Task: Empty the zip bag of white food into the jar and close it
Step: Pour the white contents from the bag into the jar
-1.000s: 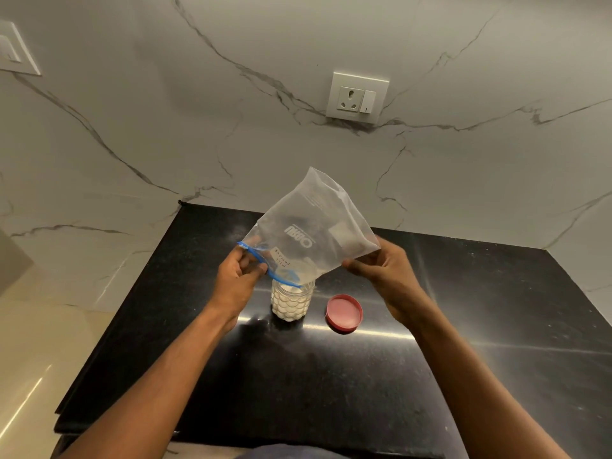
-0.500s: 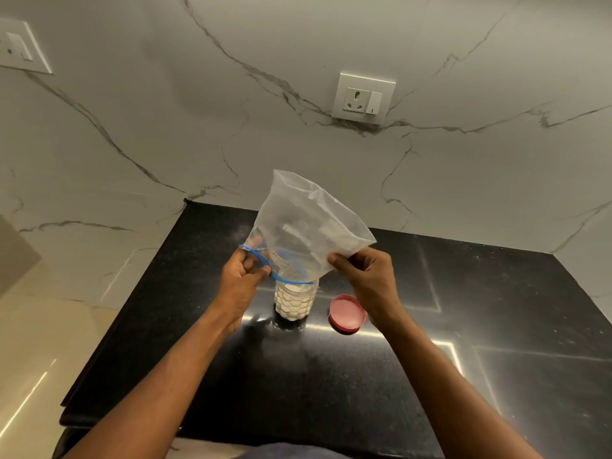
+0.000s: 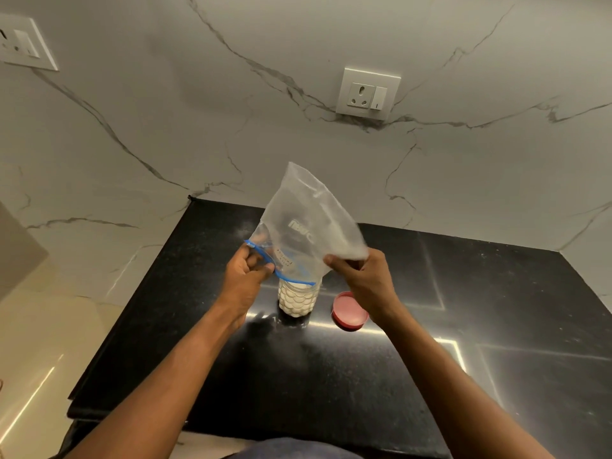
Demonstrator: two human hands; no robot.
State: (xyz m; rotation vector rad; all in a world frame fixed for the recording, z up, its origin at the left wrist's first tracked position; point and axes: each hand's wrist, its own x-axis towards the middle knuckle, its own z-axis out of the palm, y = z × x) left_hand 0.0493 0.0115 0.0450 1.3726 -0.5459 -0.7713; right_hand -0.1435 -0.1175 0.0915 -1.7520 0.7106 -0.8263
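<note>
A clear zip bag point(image 3: 308, 223) with a blue zip strip hangs upside down, its mouth right over the jar point(image 3: 297, 299). The jar is a small textured glass one, standing on the black counter and full of white food up to near its rim. My left hand point(image 3: 246, 279) pinches the blue zip edge at the bag's mouth. My right hand point(image 3: 361, 276) grips the bag's lower right corner, where some white food shows inside. A red lid point(image 3: 347, 313) lies flat on the counter just right of the jar, partly behind my right wrist.
The black stone counter point(image 3: 331, 376) ends at a front edge near me and a left edge beside a cream floor. A marble wall rises behind, with a socket plate point(image 3: 367, 94) above the counter and another switch plate point(image 3: 23, 44) at the upper left.
The bag has been tipped more upright over the jar, its closed end now higher. My right hand moved left, closer to the jar. The jar and lid stayed in place.
</note>
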